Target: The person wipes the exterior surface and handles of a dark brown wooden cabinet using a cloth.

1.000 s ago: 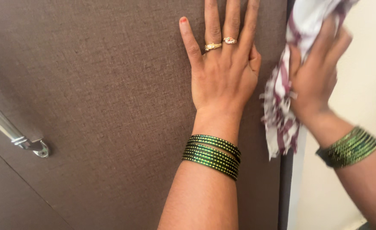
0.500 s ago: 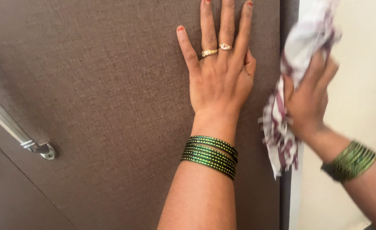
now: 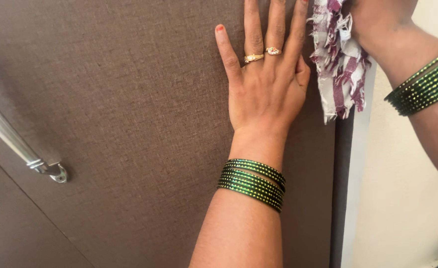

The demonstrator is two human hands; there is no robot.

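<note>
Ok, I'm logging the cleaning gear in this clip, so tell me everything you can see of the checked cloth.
The maroon-and-white checked woven cloth looks like thin cotton with frayed, fringed edges. It is bunched and crumpled in the right hand, pressed at the right edge of the brown textured door panel; its loose end hangs down. It lies beside the left hand, close to its fingers.

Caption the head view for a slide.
Left hand flat on a brown textured door; right hand holds a maroon-and-white cloth at its edge.
</note>
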